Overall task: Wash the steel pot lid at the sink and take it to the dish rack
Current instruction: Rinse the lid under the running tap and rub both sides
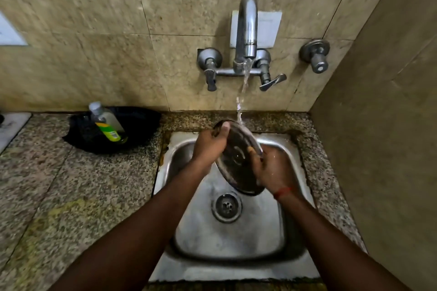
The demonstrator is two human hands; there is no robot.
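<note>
The left hand point(209, 143) clamps the steel pot lid point(238, 160) at its ten o'clock edge, thumb over the rim; the right hand point(272, 170) grips the four o'clock edge, a red thread point(282, 192) on its wrist. The lid is tilted above the sink point(236, 238), the drain point(226, 207) at six o'clock. Water from the tap point(247, 30) at twelve strikes the lid's top rim. At nine o'clock a soap bottle point(107, 123) leans in a black bowl point(142, 123) on the counter point(59, 184)

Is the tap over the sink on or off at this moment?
On. A stream of water falls from the tap onto the upper edge of the steel lid, held tilted over the sink by both hands.
</note>
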